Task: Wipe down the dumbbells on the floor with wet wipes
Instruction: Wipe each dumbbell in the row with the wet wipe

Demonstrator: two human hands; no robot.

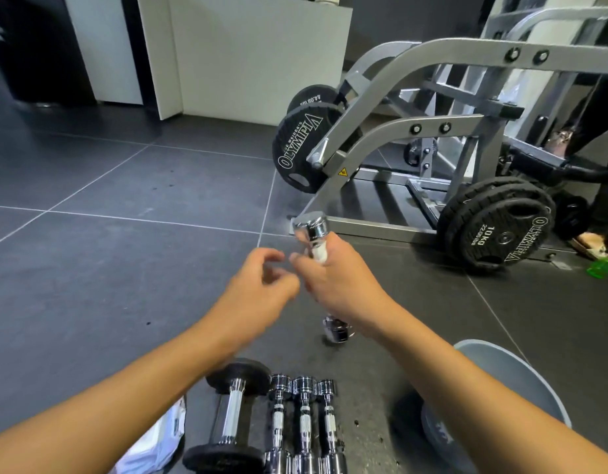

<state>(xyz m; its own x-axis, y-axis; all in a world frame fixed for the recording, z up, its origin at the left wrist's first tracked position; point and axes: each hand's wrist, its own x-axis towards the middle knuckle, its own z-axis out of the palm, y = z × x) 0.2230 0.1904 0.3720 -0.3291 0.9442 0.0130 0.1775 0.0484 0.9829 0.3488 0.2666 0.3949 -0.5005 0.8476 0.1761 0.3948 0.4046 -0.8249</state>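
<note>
Four dumbbells (278, 422) lie in a row on the dark floor (125, 268), a fifth held on end
Right hand (336, 278) grips the chrome dumbbell (311, 229) round its handle, near upright beyond the row; left hand (258, 289) hovers just beside, fingers loosely curled, holding nothing visible

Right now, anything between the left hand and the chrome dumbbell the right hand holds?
Nothing visible. The left hand hovers empty just beside the right hand, which grips the upright chrome dumbbell by its handle over a white wet wipe. Only a small gap of air separates the left fingertips from it.
</note>
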